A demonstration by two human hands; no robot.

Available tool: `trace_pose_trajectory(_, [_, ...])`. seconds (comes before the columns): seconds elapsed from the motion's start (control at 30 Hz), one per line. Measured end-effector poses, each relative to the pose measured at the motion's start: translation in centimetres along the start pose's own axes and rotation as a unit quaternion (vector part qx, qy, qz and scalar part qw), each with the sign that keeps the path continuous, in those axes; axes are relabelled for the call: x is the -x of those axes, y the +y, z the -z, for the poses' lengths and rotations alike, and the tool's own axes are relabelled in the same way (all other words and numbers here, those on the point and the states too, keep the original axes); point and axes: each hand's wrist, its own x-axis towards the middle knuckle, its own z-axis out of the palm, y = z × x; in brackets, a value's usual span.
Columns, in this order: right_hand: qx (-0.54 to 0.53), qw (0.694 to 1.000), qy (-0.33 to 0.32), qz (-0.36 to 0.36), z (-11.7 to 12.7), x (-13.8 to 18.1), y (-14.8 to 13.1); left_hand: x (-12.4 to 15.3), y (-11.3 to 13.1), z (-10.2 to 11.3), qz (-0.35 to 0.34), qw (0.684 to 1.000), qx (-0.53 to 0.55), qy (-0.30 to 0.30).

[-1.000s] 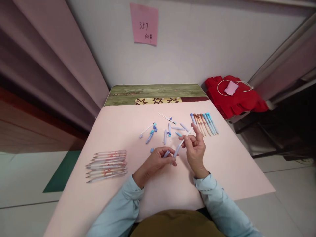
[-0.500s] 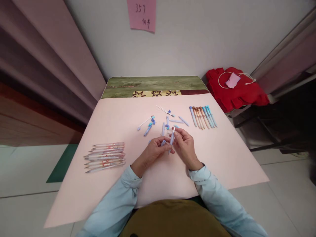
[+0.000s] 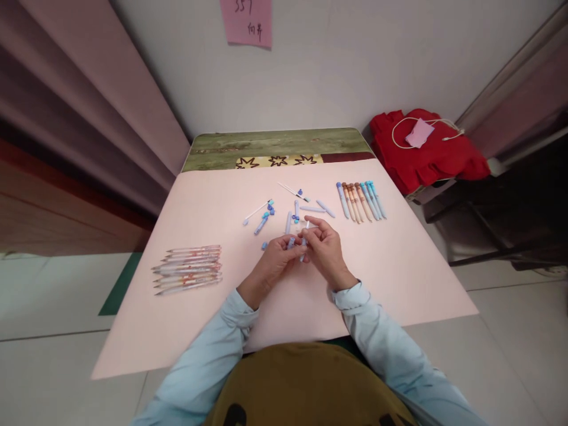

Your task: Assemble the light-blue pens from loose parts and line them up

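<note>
My left hand (image 3: pixel 276 261) is closed around a short lavender pen barrel piece (image 3: pixel 291 242). Its fingertips also reach the lower end of a slim lavender pen part (image 3: pixel 304 241), from whose top a white refill (image 3: pixel 307 225) sticks out. My right hand (image 3: pixel 327 247) pinches that part near the refill. Beyond the fingers lie loose lavender barrel pieces (image 3: pixel 312 209), small blue caps (image 3: pixel 271 209) and a blue barrel piece (image 3: pixel 261 223). White refills (image 3: pixel 257 212) lie further back. My fingers hide part of what they hold.
A row of finished-looking pens (image 3: pixel 361 201), blue and brown, lies at the back right. Several printed pens (image 3: pixel 189 269) lie side by side at the left. The pale sheet (image 3: pixel 386 284) covers most of the table. A red cloth (image 3: pixel 426 163) bearing a cable stands beyond the right edge.
The camera view has shifted slightly. Both hands stay together over the table, and the white refill stands out less above the right fingertips than before.
</note>
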Motion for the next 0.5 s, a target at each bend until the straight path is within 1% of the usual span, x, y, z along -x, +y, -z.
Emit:
trace_pose_trajectory(0.07, [0.005, 1.000, 0.013, -0.001, 0.4, 0.3, -0.1, 0.3, -0.1, -0.3, 0.005, 1.000, -0.006, -0.007])
trace_pose_trajectory(0.1, [0.012, 0.999, 0.031, 0.007, 0.7, 0.4, -0.2, 0.4, -0.2, -0.4, 0.009, 1.000, -0.015, -0.006])
trace_pose_trajectory(0.2, [0.041, 0.992, 0.106, 0.051, 2.1, 0.4, -0.9, 0.7, -0.2, -0.5, 0.026, 0.998, -0.047, 0.028])
trace_pose_trajectory(0.27, [0.063, 0.987, 0.133, 0.059, 3.0, 0.3, -1.2, 0.6, -0.1, -0.4, 0.040, 0.997, -0.028, 0.053])
trace_pose_trajectory(0.33, [0.085, 0.987, 0.132, 0.044, 3.7, 0.3, -1.3, 0.5, -0.1, -0.1, 0.054, 0.996, 0.034, 0.062])
trace_pose_trajectory(0.4, [0.107, 0.987, 0.117, 0.024, 3.9, 0.3, -1.1, 0.4, -0.1, 0.2, 0.066, 0.991, 0.097, 0.062])
trace_pose_trajectory(0.5, [0.131, 0.987, 0.097, -0.002, 3.8, 0.3, -0.8, 0.3, 0.1, 0.7, 0.051, 0.985, 0.150, 0.067])
